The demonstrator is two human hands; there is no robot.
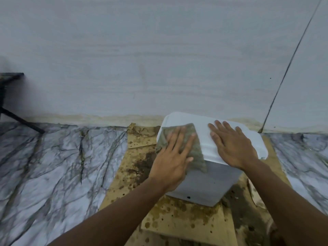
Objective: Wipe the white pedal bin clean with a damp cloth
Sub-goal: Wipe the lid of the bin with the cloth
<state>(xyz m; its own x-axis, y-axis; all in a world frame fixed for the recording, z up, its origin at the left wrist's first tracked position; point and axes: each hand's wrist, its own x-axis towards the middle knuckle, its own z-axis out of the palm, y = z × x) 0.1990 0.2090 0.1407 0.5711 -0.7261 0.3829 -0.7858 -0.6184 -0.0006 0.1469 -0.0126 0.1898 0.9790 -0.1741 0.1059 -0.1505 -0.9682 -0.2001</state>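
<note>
the white pedal bin [209, 181] stands a little right of centre, toward four o'clock, on stained brown cardboard [179, 221] laid over a marble-patterned floor [53, 166]. its lid [204, 125] is closed, with the far edge close to the pale wall [142, 59] at twelve o'clock. no brand, label or writing can be read on the bin or anywhere else.

the left hand [174, 157] lies flat with fingers spread on a grey-green cloth [197, 151], pressing it against the lid's left end; the cloth drapes over the lid's near edge and down the front of the bin. the right hand [232, 148] is open, palm down and fingers spread, resting bare on the right half of the lid, grasping nothing. a dark metal stand [10, 96] sits at nine o'clock against the wall.
</note>
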